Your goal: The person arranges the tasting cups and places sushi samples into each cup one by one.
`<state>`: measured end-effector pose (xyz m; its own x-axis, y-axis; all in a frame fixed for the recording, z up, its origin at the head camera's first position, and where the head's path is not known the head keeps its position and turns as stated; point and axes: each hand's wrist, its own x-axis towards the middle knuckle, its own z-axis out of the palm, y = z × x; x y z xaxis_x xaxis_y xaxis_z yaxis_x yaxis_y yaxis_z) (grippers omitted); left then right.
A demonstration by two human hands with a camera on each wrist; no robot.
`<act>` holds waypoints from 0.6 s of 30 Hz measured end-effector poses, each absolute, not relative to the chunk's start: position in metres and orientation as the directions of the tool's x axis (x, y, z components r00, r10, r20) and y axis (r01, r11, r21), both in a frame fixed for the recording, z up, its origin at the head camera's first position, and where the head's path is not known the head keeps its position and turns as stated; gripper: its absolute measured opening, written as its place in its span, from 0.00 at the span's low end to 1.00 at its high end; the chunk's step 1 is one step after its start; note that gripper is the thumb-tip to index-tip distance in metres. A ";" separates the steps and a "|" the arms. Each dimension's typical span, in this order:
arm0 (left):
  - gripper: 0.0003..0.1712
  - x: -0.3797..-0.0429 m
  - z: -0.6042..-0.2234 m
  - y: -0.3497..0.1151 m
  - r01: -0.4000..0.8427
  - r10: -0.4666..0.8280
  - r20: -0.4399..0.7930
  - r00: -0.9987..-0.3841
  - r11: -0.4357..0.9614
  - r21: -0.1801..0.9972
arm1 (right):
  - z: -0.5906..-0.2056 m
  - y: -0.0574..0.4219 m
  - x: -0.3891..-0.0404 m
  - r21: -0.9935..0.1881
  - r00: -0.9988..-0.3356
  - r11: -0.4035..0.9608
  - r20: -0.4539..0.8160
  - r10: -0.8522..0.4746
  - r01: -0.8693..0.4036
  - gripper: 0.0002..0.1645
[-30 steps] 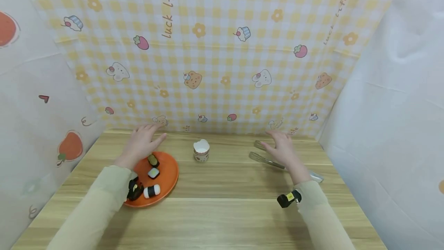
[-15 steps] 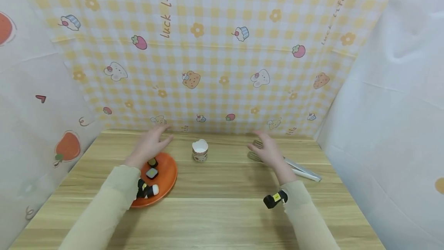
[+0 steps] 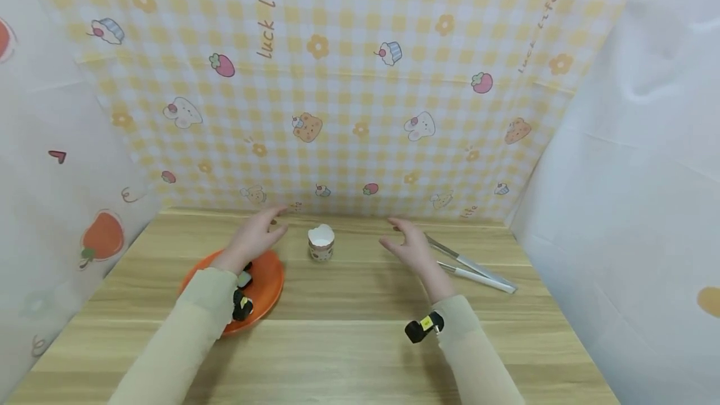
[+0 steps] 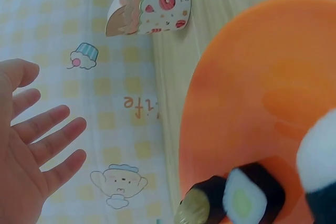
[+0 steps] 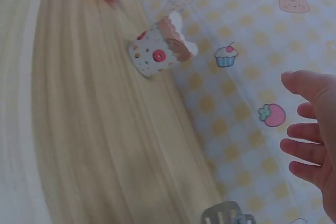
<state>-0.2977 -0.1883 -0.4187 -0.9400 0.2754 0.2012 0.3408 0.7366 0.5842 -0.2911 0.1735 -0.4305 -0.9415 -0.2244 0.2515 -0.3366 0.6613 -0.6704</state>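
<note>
"Paper cup (image 3: 321,244): what has changed around it?"

"Largest first, from my remote feed; the wooden table (image 3: 337,355) bears an orange plate (image 3: 274,286) at its left, more of it covered by the left sleeve (image 3: 175,336) than a second ago; tongs (image 3: 485,280) lie at the right, more of their arms showing now."

"And the reach?"

"Both sides have moved inward; the left hand (image 3: 254,239) extends past the plate's far rim, the right hand (image 3: 412,249) past the tongs; each has fingers loosely spread and holds nothing."

"Meaning what?"

"The cup stands upright near the far edge, between them, unmoved and untouched; I judge it's what they are nearing; the sushi pieces (image 4: 245,198) stay on the plate."
</note>
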 end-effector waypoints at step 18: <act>0.32 -0.300 -0.442 -0.170 0.336 0.308 0.164 -0.937 0.665 0.667 | -0.475 0.131 -0.292 -0.798 -0.954 0.523 0.249 -0.165 -0.299 0.32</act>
